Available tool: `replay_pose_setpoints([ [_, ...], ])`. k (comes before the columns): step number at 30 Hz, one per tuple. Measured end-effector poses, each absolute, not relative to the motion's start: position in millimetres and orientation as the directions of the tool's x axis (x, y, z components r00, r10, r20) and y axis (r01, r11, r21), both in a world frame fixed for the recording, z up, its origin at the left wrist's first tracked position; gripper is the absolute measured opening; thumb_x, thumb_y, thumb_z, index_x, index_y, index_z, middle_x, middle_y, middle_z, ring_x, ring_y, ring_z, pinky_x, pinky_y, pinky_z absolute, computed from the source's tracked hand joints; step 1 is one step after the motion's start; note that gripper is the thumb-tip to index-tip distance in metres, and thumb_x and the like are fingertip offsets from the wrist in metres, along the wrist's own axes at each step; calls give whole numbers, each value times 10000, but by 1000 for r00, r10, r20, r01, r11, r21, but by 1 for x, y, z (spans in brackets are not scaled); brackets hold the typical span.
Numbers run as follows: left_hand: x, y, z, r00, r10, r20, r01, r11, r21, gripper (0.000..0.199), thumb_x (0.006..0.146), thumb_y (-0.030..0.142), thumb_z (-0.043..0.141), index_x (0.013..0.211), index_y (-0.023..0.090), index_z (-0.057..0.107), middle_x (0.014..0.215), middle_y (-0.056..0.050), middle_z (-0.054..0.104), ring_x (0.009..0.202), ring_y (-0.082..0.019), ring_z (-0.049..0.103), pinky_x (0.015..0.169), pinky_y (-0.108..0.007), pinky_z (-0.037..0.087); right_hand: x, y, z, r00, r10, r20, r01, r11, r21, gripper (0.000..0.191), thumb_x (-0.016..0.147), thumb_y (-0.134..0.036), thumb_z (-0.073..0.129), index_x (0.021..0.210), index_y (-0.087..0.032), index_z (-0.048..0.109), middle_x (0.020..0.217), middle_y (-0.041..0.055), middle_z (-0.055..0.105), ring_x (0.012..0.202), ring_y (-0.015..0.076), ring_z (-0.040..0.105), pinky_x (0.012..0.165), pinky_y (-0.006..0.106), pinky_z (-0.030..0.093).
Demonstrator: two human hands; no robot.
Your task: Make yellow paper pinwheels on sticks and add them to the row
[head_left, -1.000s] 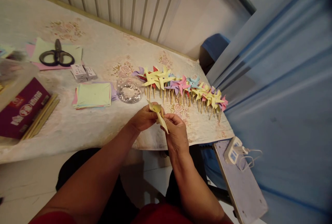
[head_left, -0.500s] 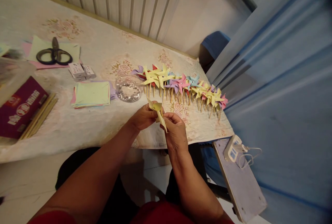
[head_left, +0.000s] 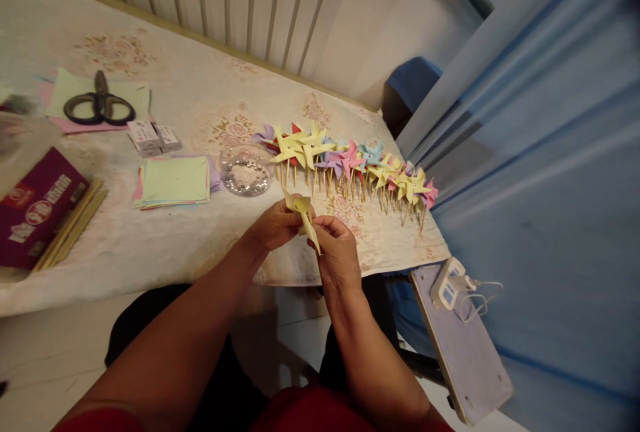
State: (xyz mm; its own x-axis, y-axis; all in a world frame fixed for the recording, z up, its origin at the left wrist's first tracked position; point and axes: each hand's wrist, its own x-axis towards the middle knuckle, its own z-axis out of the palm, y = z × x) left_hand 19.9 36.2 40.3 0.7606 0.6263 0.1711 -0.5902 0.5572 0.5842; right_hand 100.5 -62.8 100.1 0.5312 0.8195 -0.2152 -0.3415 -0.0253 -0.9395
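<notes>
A yellow paper pinwheel [head_left: 303,208], its blades folded, is held between my two hands just above the table's front edge. My left hand [head_left: 277,223] grips it from the left, fingers closed on the paper. From the other side my right hand [head_left: 337,242] pinches it near the lower blade; whatever lies between those fingertips is hidden. Beyond my hands stand many finished pinwheels [head_left: 350,159] on thin sticks, in yellow, pink, purple, blue and red. A round clear dish [head_left: 246,175] of small shiny metal pieces lies left of them.
A stack of coloured paper [head_left: 173,181], small white boxes [head_left: 150,137] and dark-handled scissors [head_left: 100,109] on more paper lie leftward. A purple box [head_left: 40,212] is at far left. Right of the table, a power strip [head_left: 447,283] with a white cable rests on a low stool [head_left: 470,359].
My hands and the yellow pinwheel stay almost in place. The view has shifted very slightly, so the things on the table appear a little further left.
</notes>
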Motion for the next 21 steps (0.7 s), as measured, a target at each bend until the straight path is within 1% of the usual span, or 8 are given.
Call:
replay_pose_setpoints([
  [12, 19, 35, 43, 757, 633, 164, -589, 550, 593, 343, 597, 279, 920, 661, 135, 615, 656, 3, 610, 574, -93, 558, 538, -199, 438, 102, -64, 99, 514, 833, -205, -326, -32, -945, 232, 570, -307, 824, 704, -202, 667, 606, -52, 625, 509, 84, 487, 533, 231, 397],
  [21, 20, 36, 43, 758, 632, 161, -583, 546, 602, 345, 595, 285, 923, 661, 132, 621, 649, 3, 602, 573, -91, 554, 537, -198, 436, 104, -63, 98, 511, 835, -205, -342, -21, -940, 231, 563, -291, 826, 693, -192, 664, 605, -46, 640, 512, 81, 499, 527, 217, 389],
])
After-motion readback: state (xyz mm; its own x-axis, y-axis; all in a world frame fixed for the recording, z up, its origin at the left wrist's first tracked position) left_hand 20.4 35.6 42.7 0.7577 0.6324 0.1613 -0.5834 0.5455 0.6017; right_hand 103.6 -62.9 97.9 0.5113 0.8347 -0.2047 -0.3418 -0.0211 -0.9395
